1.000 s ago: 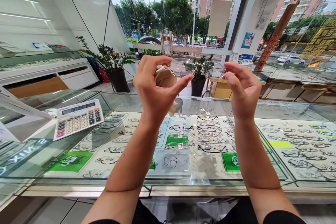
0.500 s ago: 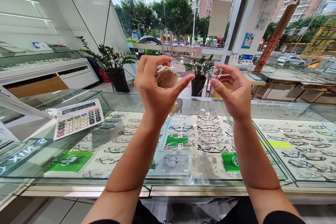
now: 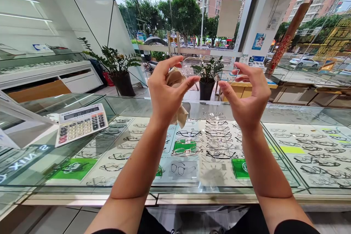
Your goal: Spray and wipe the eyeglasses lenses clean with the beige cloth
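Note:
Held up over the glass counter, thin clear-looking eyeglasses [image 3: 189, 64] span the gap between my hands; their outline is faint against the window. My left hand [image 3: 167, 93] grips one side with thumb and fingers curled. A crumpled beige cloth [image 3: 175, 76] is tucked in that same hand, with an end hanging below the wrist. My right hand [image 3: 248, 95] is at the other side of the eyeglasses, its fingers bent around the frame's end near the hinge. Exact finger contact is hard to see.
Below my arms, the glass display counter [image 3: 214, 186] holds rows of spectacle frames [image 3: 222, 153] and green cards. A calculator [image 3: 82, 122] lies on its left. Potted plants [image 3: 122, 80] stand beyond it, before the large window. Wooden-topped cabinets are on the right.
Both hands have shifted slightly to the right, the right hand a little farther from the left. More of the cloth now hangs down beside the left wrist.

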The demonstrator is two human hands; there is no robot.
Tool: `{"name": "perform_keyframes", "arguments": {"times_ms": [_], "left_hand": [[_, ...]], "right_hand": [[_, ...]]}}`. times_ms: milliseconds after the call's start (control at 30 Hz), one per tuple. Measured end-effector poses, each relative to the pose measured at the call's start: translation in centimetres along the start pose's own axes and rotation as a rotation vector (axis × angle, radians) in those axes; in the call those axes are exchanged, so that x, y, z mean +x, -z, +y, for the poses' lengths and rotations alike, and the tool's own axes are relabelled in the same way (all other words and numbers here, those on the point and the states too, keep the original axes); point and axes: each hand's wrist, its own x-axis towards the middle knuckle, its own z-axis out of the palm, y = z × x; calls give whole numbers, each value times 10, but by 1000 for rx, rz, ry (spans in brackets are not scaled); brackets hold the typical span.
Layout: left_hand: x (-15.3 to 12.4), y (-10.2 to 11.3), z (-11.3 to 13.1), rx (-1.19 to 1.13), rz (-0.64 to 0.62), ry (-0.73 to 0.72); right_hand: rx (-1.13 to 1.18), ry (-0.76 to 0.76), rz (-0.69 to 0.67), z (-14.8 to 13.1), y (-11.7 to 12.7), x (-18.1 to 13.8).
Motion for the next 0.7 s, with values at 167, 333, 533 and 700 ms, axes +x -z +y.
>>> {"name": "perform_keyframes", "arguments": {"times_ms": [167,333,533,700], "left_hand": [[-3,-7,-7,-35,-12,44],[-4,-11,-7,-69,5,55],[-2,-15,-5,-98,28,61],[-4,-20,0,-14,111,-5]], "right_hand": [[-82,52,61,-2,0,-3],[-97,19,28,-1,0,-6],[-166,95,63,-3,-1,-7],[-59,127,75,-2,-3,-6]]}}
